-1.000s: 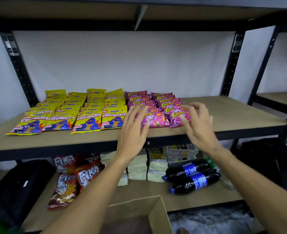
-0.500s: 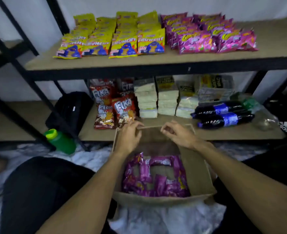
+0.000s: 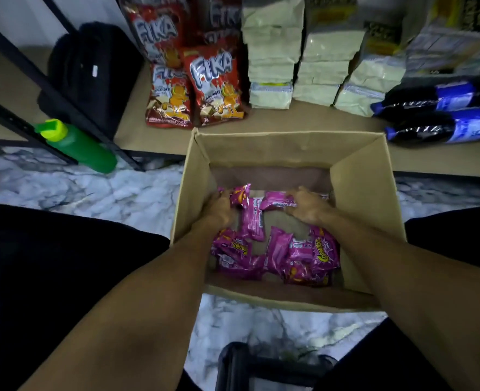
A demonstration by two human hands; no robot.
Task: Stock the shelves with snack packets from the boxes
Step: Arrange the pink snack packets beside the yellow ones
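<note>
In the cardboard box point(image 3: 289, 153) our left grip point(image 3: 219, 208) clutches a pink snack packet point(image 3: 240, 196), our right grip point(image 3: 308, 207) a second packet point(image 3: 275, 204).

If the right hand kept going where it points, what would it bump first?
A pink packet, which the right hand grips; past it, probably the back wall of the box, but depth is unclear.

— Where's the box point(image 3: 289, 149)?
— On the floor point(image 3: 92, 190), before the shelf point(image 3: 303, 119). Packets point(image 3: 303, 255) and both hands, left point(image 3: 219, 208) and right point(image 3: 306, 206), in it.
— On the shelf?
— Bags point(image 3: 213, 86) left, packs point(image 3: 272, 57) middle, bottles point(image 3: 442, 128) right. Flask point(image 3: 78, 148) left of the box.
</note>
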